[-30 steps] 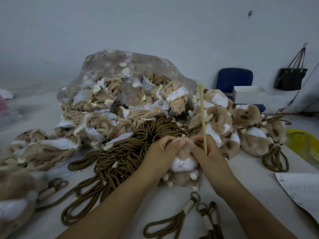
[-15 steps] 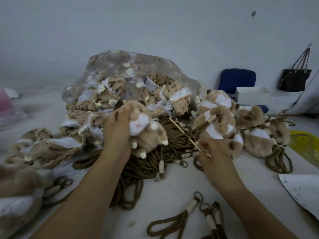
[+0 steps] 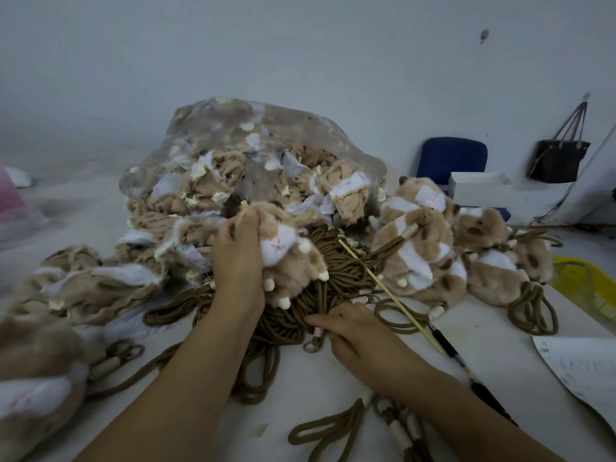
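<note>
My left hand grips a tan and white plush hamster and holds it up over a heap of brown cords. A short stick end pokes out above the thumb. My right hand rests low on the heap's near edge, its fingers closing on a cord end with a white binding and a ring. A thin bamboo stick lies slanted across the cords, just right of that hand and free of it.
A clear plastic bag of unstuffed plush skins stands behind. Finished hamsters with cords are piled at the right, flat skins at the left. Loose cords, a black pen and a paper sheet lie near.
My left hand lifted the hamster away from my right hand, up and left. My right hand let the stick go and moved down and left onto the cord heap.
</note>
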Demonstrator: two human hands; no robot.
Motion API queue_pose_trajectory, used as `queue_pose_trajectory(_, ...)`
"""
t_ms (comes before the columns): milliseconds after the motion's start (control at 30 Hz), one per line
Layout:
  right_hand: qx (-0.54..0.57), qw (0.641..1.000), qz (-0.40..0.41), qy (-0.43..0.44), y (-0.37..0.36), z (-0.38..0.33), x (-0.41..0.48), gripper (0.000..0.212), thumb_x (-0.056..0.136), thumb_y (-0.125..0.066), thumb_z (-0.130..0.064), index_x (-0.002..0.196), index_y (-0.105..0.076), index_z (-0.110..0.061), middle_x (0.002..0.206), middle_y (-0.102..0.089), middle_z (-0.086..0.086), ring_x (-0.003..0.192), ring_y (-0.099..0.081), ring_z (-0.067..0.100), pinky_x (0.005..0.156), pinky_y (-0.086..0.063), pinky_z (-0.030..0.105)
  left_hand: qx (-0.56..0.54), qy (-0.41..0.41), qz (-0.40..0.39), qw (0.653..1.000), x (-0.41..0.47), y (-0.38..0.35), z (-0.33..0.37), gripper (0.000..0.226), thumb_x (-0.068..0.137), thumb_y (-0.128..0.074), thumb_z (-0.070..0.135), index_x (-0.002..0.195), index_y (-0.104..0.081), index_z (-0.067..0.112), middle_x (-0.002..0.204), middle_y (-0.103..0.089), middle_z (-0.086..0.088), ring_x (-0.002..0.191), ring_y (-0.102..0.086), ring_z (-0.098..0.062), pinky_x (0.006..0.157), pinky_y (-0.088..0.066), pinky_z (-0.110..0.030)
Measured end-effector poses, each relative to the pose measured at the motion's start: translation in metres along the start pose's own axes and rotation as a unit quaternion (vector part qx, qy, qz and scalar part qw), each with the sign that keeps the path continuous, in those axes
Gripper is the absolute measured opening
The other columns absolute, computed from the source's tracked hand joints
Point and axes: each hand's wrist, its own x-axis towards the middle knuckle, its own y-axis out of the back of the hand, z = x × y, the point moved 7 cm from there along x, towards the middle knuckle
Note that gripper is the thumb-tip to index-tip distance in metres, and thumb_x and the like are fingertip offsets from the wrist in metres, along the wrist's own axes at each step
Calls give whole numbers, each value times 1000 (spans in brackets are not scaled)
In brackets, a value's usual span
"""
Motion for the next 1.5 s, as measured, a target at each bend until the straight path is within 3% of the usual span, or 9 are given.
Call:
queue_pose_trajectory(167,-59,997,32,-30,18,5,5,20,90,-59,-20,110,-64,-22,101,-57,-3,99,-49,12,82,-44,29,19,-9,-37,999,-6,-9,4,12,94,-61,35,87,-67,28,74,-73,13,67,-69,-3,52,-52,-18)
queue_pose_trajectory(400,231,918,270,-174,82,34,-7,7,91,-54,-43,84,-56,-42,61,-52,-2,48,-43,5,42,-35,15,173,-86,-235,953,-34,-42,13,8,95,-58,37,91,-63,34,82,-70,21,69,-67,2,49,-47,-11)
queue_pose_trajectory(600,317,866,343,-180,86,41,-12,19,84,-53,-56,94,-61,-43,80,-64,-17,75,-60,-3,66,-51,15,315,-146,-404,846,-61,-65,-4,9,95,-61,33,89,-60,39,83,-67,19,77,-61,7,62,-43,-6)
queue_pose_trajectory(800,460,775,359,-243,73,75,-22,10,97,-51,-24,94,-60,-20,91,-69,-4,87,-66,10,77,-54,26,413,-202,-425,780,-71,-67,-29,11,97,-56,34,99,-61,25,94,-56,13,86,-55,-2,74,-45,-22)
queue_pose_trajectory(1000,210,909,174,-317,59,81,-21,5,90,-59,-32,86,-61,-29,78,-64,-10,68,-60,-4,55,-41,10,419,-224,-412,777,-70,-68,-30,6,97,-56,34,94,-56,30,89,-53,16,83,-53,-1,71,-40,-20)
queue_pose_trajectory(1100,67,953,118,-271,66,70,-21,24,89,-59,-23,112,-58,-18,93,-61,0,77,-56,-5,62,-44,11,417,-223,-410,780,-69,-67,-31,7,97,-57,34,94,-57,28,89,-53,14,82,-52,5,66,-35,-11)
queue_pose_trajectory(1200,25,959,62,-277,57,57,-34,51,89,-55,-34,136,-38,-25,118,-49,2,100,-52,16,79,-44,31,415,-218,-405,785,-67,-67,-31,7,97,-57,33,93,-56,27,89,-54,12,80,-52,6,65,-35,-9)
queue_pose_trajectory(1367,-76,970,26,-230,27,17,-56,78,80,-38,-74,142,-34,-27,134,-40,-2,123,-40,17,98,-36,32,405,-199,-403,796,-63,-65,-32,10,97,-57,34,97,-60,25,93,-57,11,83,-53,3,66,-36,-10)
queue_pose_trajectory(1500,-195,966,61,-157,22,5,-42,59,84,-44,-58,125,-53,-15,116,-52,6,105,-48,25,85,-41,37,403,-198,-401,798,-65,-65,-30,8,97,-58,34,94,-58,27,91,-56,12,82,-51,12,65,-36,-5)
